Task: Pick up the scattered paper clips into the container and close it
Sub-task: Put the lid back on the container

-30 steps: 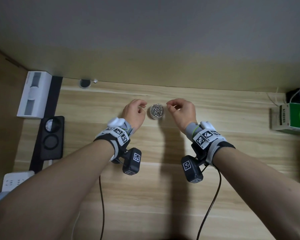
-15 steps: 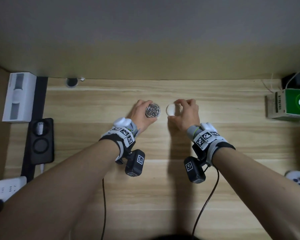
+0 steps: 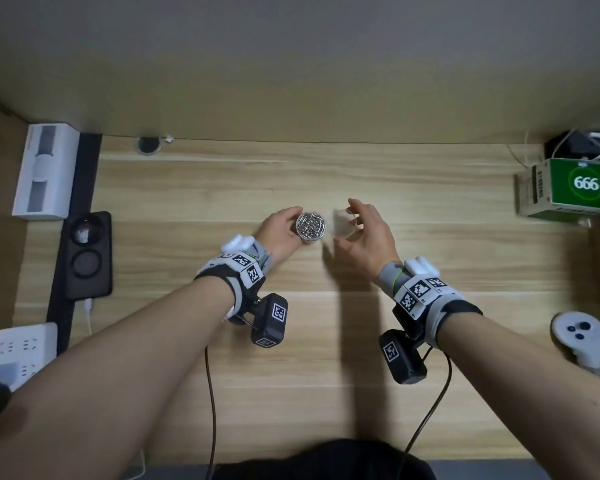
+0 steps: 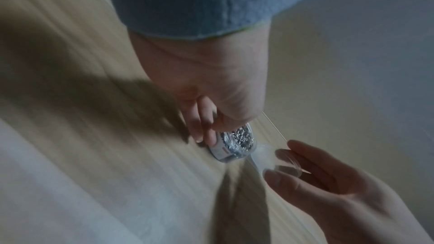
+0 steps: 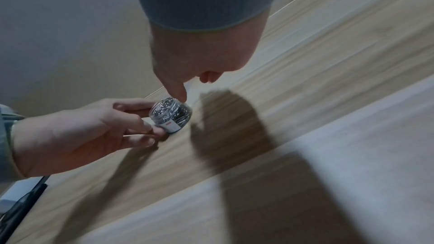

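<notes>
A small clear round container [image 3: 310, 226] full of silver paper clips is lifted just above the wooden desk. My left hand [image 3: 280, 230] grips it from the left, fingers curled round its side [image 5: 150, 118]. The container [image 4: 236, 146] is uncapped, its mouth facing up. My right hand [image 3: 364, 233] holds a clear plastic lid [image 3: 343, 221] between thumb and fingertips, right beside the container's rim. In the left wrist view the lid [image 4: 277, 160] is blurred and almost touches the container. No loose clips show on the desk.
A white box [image 3: 45, 171], a black charging pad [image 3: 87, 254] and a white power strip [image 3: 25, 344] line the desk's left side. A green carton [image 3: 575, 188] stands at the far right and a white controller [image 3: 579, 336] lies nearer on the right. Bare desk [image 3: 309, 358] lies in front.
My left hand took hold of the container and lifted it. My right hand picked up the clear lid and has brought it up next to the container's mouth.
</notes>
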Demonstrator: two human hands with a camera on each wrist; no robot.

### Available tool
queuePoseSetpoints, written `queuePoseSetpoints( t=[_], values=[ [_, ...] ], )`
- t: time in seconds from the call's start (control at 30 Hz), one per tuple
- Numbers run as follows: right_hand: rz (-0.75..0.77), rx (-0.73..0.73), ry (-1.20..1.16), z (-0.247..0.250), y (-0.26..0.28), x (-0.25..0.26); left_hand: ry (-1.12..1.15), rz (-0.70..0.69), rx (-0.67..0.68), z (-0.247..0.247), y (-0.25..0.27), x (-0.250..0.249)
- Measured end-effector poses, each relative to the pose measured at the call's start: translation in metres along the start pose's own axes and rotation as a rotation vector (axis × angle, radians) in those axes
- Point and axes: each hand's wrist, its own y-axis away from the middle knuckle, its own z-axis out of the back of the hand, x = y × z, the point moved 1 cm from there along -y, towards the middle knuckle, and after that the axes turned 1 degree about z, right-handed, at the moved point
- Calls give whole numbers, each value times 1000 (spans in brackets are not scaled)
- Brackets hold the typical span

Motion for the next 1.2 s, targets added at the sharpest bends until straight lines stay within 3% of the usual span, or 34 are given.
queuePoseSetpoints(
  t=[0.1,0.3,0.53,0.7,0.83,0.97,1.1,1.2],
  values=[
    [52,-1,-2,0,6,5,213,122,-4,2,8,-2],
    [62,37,-97,-12,3,22,394,263,-61,18,14,-1],
    [105,150,12,-34,-16,39,471,345,-41,32,12,1],
    [113,138,-30,-32,-19,34,434,338,-49,33,9,2],
    [32,93,-69,-17,-18,19,343,226,-22,28,10,2],
    [-161,203,-181,-21,-19,8,301,145,-4,27,10,5],
    [-202,323,-300,-31,-15,5,275,188,73,31,6,5],
    [-214,333,-374,-33,-10,4,226,202,92,32,1,7]
  ],
)
